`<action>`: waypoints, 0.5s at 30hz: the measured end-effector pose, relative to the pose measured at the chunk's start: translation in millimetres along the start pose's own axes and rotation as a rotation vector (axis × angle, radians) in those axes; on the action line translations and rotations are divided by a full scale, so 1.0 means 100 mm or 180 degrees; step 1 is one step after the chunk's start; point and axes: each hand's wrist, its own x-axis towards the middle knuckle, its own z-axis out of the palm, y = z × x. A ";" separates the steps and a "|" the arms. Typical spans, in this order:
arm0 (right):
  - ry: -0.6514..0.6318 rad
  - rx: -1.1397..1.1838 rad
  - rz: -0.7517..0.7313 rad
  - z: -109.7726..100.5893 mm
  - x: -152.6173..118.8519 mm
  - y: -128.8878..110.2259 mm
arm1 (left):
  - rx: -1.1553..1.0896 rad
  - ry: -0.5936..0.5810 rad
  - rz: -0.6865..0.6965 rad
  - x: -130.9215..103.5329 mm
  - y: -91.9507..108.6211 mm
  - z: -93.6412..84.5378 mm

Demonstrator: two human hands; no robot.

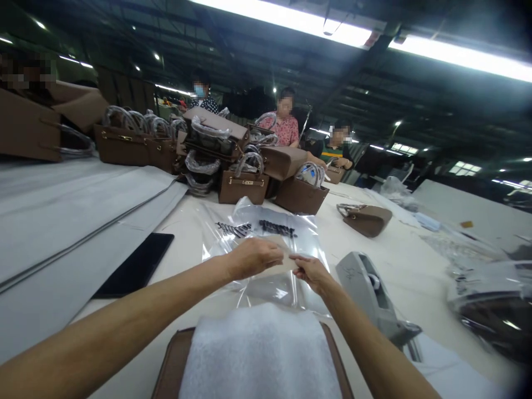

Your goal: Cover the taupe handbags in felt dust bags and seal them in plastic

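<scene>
My left hand (254,258) is closed, its fingers pinching a small pale slip that looks like paper or a thin packet (286,261). From the other side my right hand (312,272) grips the same slip between thumb and fingers. Beneath both hands a clear plastic bag (266,291) with black lettering lies on the white table (332,244). Closest to me is a brown handbag (172,360), largely covered by a white foam sheet (261,354).
Brown handbags (243,187) with wrapped handles are piled across the table. A dark flat panel (137,266) and white sheets (75,205) lie at left. At right stand a grey tape dispenser (366,288) and a plastic-wrapped bag (494,310). Several people (282,124) are beyond.
</scene>
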 end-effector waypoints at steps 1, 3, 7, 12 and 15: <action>0.0006 0.0020 0.0044 -0.06 -0.01 0.01 | 0.0038 0.0010 -0.0034 -0.05 -0.03 -0.01; 0.0018 0.0108 0.0127 -0.16 -0.11 0.04 | 0.0009 0.0003 -0.0157 -0.12 -0.08 -0.02; -0.0366 0.0216 0.0233 -0.15 -0.38 0.11 | -0.0266 -0.0040 -0.0379 -0.07 -0.04 0.10; -0.0316 0.0203 0.0113 0.05 -0.36 0.12 | -0.0405 -0.0258 0.0028 0.11 0.19 0.16; 0.0387 0.0284 -0.0261 0.00 -0.27 0.08 | -0.0371 -0.0481 0.0450 0.05 0.28 0.07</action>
